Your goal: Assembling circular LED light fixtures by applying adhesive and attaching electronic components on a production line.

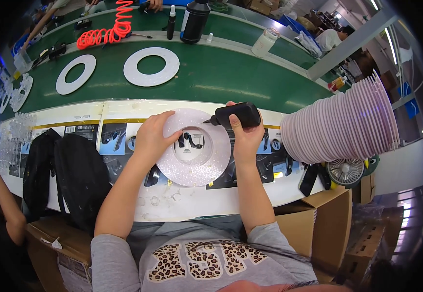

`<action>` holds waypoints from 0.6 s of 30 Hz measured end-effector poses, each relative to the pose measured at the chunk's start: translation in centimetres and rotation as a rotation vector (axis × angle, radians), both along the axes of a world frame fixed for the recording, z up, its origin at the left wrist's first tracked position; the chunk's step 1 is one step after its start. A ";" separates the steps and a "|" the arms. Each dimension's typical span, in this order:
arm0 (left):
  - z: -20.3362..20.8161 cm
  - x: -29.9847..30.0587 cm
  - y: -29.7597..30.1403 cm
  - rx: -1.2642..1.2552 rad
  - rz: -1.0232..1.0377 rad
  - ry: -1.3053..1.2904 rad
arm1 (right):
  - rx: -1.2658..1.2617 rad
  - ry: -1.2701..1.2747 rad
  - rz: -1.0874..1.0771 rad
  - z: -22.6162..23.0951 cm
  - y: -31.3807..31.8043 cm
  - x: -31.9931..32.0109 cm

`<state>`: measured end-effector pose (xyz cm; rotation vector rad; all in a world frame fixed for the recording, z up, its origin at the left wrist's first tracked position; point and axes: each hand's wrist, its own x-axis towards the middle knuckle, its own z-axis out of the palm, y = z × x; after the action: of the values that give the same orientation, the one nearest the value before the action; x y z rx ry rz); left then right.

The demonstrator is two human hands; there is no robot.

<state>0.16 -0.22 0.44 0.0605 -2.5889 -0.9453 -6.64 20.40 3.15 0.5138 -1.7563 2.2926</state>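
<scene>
A white, glittery flat ring [192,175] with a round hole lies in front of me on the workbench. My left hand [152,140] grips its left side, thumb at the hole's edge and fingers curled toward the outer rim. In my right hand [248,141] is a small black squeeze bottle [240,115], tilted so its narrow nozzle points left at the ring's upper right part. Whether the tip touches the surface, I cannot tell. Printed sheets with pictures of black devices show through the hole and around the ring.
A tall leaning stack of white rings [340,119] stands at right, beside a small fan [346,171]. Black bags [80,170] lie at left. Beyond, on the green belt [211,73], are two more rings [151,66]. A black bottle [195,22] and red coiled hose [107,34] sit farther back.
</scene>
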 end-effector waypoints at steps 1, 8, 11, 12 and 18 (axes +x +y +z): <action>0.1 0.1 -0.1 -0.015 0.001 0.028 | -0.021 -0.019 -0.020 0.1 0.0 -0.1; 5.1 2.3 0.0 0.033 -0.127 0.035 | -0.283 -0.226 -0.028 -0.2 1.7 -1.9; 7.6 4.2 -0.1 -0.178 -0.386 -0.057 | -0.392 -0.357 -0.027 -0.6 2.7 -2.5; 7.8 4.9 -0.2 -0.123 -0.423 -0.189 | -0.466 -0.406 0.002 -0.7 2.9 -2.7; 5.6 6.2 1.0 -0.409 -0.501 -0.300 | -0.806 -0.652 0.072 -1.0 3.9 -3.7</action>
<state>6.37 0.76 5.99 -0.6252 -3.0985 -0.5613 -10.29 24.26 2.15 -0.3602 -0.7949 3.1320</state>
